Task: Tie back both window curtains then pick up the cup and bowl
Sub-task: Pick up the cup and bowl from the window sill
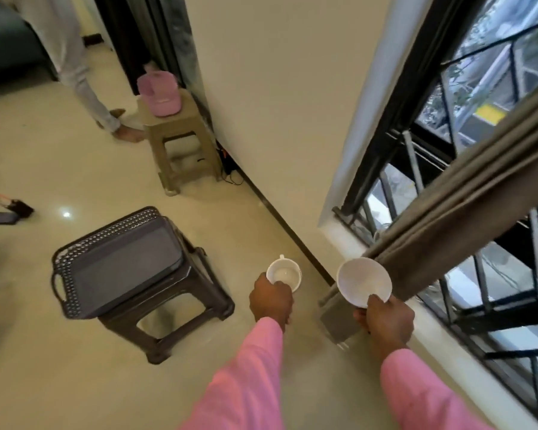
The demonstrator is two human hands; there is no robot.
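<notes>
My left hand grips a white cup by its near rim, its handle pointing away from me. In my right hand is a white bowl, pinched at its near edge and tilted so its empty inside faces me. Both are held above the floor, near the wall. A grey-brown curtain hangs gathered in a bundle across the barred window on the right, its lower end behind the bowl. Both my sleeves are pink.
A dark stool carrying a dark perforated tray stands left of my hands. Farther back a beige stool holds a pink container. Another person's legs are at the upper left. Small dark items lie on the floor at left.
</notes>
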